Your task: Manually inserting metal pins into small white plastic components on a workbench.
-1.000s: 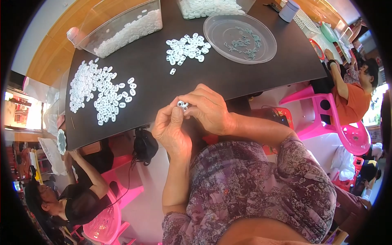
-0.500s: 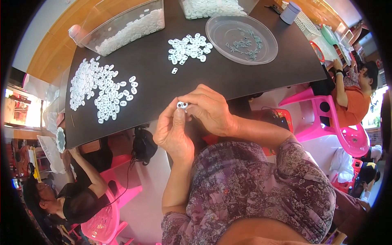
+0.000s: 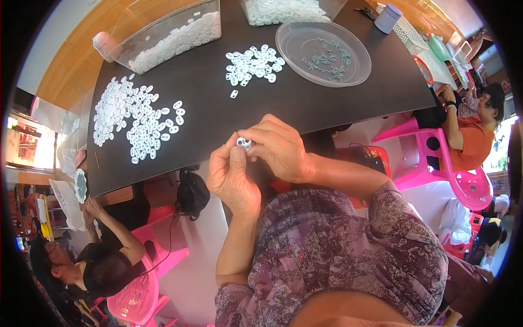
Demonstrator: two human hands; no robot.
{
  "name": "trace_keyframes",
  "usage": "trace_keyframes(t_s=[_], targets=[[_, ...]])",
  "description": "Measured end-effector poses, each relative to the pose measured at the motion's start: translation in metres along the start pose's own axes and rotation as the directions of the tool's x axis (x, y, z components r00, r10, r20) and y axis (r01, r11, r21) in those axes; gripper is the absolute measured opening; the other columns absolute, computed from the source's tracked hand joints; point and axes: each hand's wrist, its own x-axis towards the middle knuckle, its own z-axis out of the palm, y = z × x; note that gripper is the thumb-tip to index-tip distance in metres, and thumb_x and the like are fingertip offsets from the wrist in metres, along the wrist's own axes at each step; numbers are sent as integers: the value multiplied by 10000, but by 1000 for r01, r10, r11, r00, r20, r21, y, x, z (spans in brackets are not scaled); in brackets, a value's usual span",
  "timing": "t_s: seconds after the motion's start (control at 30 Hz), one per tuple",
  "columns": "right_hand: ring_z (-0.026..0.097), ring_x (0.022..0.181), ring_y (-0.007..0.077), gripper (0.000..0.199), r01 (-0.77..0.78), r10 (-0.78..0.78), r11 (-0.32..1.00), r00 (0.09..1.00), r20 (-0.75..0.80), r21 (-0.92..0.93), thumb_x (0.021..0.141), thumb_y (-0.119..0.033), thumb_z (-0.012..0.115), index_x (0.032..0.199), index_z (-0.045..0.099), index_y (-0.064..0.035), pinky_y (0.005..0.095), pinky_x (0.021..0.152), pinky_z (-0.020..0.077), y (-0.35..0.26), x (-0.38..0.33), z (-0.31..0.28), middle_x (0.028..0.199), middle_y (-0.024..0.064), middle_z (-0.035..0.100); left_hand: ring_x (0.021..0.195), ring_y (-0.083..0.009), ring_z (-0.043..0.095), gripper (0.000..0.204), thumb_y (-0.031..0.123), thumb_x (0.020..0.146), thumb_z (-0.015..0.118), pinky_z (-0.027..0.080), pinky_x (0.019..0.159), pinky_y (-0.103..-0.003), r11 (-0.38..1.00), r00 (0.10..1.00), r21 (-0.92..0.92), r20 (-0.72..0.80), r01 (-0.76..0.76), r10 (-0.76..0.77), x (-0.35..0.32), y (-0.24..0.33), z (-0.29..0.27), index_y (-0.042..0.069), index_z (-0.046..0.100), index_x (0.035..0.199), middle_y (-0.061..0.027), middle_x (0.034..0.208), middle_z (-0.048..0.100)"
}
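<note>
A small white plastic piece with dark holes (image 3: 243, 143) is pinched between both hands, just off the table's front edge. My left hand (image 3: 235, 177) is closed, its thumb pressing the near side of the piece. My right hand (image 3: 280, 148) is closed too, with its index finger and thumb at the piece's right and upper side. Fingers cover much of the piece, so I cannot tell whether it is one part or two. Beyond my hands lies a small pile of white two-holed pieces (image 3: 253, 66), with a single piece (image 3: 234, 94) apart from it.
Left on the dark table (image 3: 201, 120) spreads a larger heap of white oval pieces (image 3: 144, 128). Clear bins of white pieces (image 3: 177, 41) stand behind. A round clear tray (image 3: 294, 57) holds small grey-green slivers. People sit at left (image 3: 103, 267) and right (image 3: 463, 131).
The white piece has turned slightly in my fingers, showing its holes at another angle. My left thumb has shifted a little. Both hands stay in nearly the same place.
</note>
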Motion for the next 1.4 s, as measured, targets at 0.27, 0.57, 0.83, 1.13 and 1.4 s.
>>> trace_keyframes(t_s=[0.27, 0.57, 0.83, 1.13, 1.4], targets=[[549, 665, 227, 354, 30, -30, 1000, 999, -28, 7, 662, 53, 664, 1006, 578, 57, 302, 564, 455, 2, -3, 3, 833, 128, 615, 737, -107, 538, 210, 117, 875, 605, 460, 666, -232, 998, 999, -24, -6, -54, 54, -1, -6, 2, -53, 592, 998, -61, 847, 594], [545, 667, 223, 332, 31, -32, 999, 999, -43, -31, 672, 22, 680, 991, 588, 40, 300, 562, 449, 6, -8, 12, 840, 112, 614, 800, -98, 524, 182, 164, 887, 598, 448, 735, -248, 996, 998, -59, -27, -62, 61, -2, -15, -2, -8, 565, 935, -50, 897, 578], [538, 689, 222, 347, -7, 7, 1000, 999, -36, 16, 684, -18, 697, 1008, 578, 17, 297, 585, 445, 5, -2, 14, 879, 97, 618, 842, -105, 533, 158, 143, 906, 564, 449, 766, -259, 996, 999, -82, -35, -30, 27, 3, -11, -2, -10, 555, 944, -67, 931, 583], [554, 664, 250, 347, 35, -34, 999, 993, -117, 2, 634, 50, 674, 958, 561, 0, 327, 559, 455, 5, -2, 16, 828, 112, 601, 779, -72, 474, 166, 169, 921, 544, 402, 707, -228, 996, 995, 8, -51, -90, 90, 1, -9, 9, 4, 540, 903, -15, 841, 533], [556, 626, 243, 279, 80, -87, 995, 985, -146, -54, 690, 15, 676, 939, 551, 10, 332, 548, 441, 11, 3, 15, 786, 110, 608, 718, -59, 453, 205, 233, 923, 538, 384, 630, -214, 999, 999, -43, -32, -29, 28, 7, -11, 16, 43, 510, 853, 7, 796, 509]])
